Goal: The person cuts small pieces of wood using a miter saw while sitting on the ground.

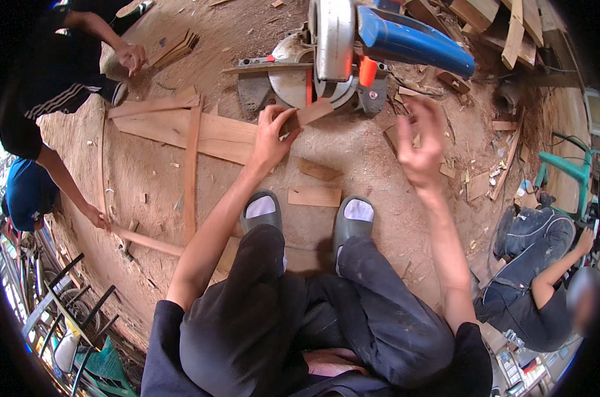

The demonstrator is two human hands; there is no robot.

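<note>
A mitre saw point(343, 53) with a blue handle and a grey blade guard stands on the sawdust-covered floor in front of me. My left hand point(271, 135) grips a short wooden piece point(311, 113) that lies across the saw's base under the blade. To the right of the saw my right hand point(420, 142) hangs in the air, blurred, fingers spread and holding nothing. I am crouched, with my two grey slippers point(353, 218) just behind the saw.
Wooden planks point(181, 129) and thin strips lie to the left; small offcuts point(315, 195) lie by my feet. One person at the upper left handles strips of wood point(174, 47). Another person sits at the lower right point(538, 278). Scrap wood is piled at the top right.
</note>
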